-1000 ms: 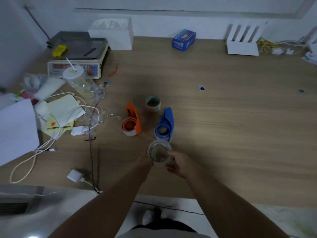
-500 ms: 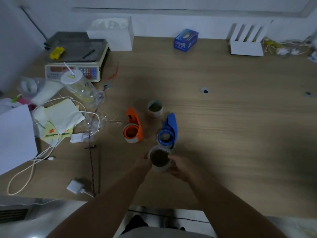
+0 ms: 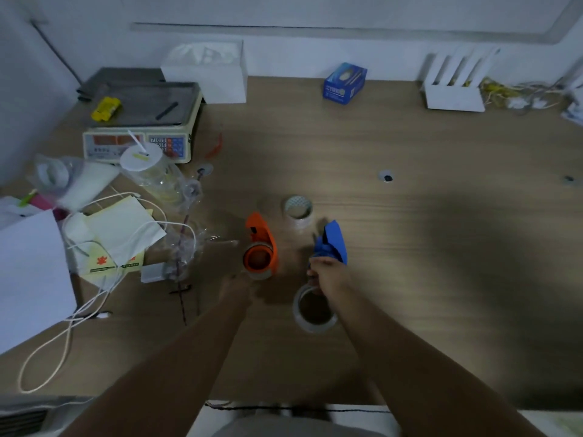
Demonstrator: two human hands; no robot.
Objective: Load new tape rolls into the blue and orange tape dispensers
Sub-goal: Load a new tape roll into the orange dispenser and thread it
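R hand (image 3: 328, 274) has fingers closed round the blue tape dispenser (image 3: 331, 242), lifted w/ its handle end tilted away. Clear tape roll (image 3: 314, 307) lies flat just below the fingers, under the wrist. L hand (image 3: 235, 287) rests beside the orange tape dispenser (image 3: 260, 247); can't tell its finger spread. Small tape roll (image 3: 298, 209) sits beyond both. Next, prob: steady the blue one w/ L hand, keep clear of the cutter edge, seat roll squarely on hub.
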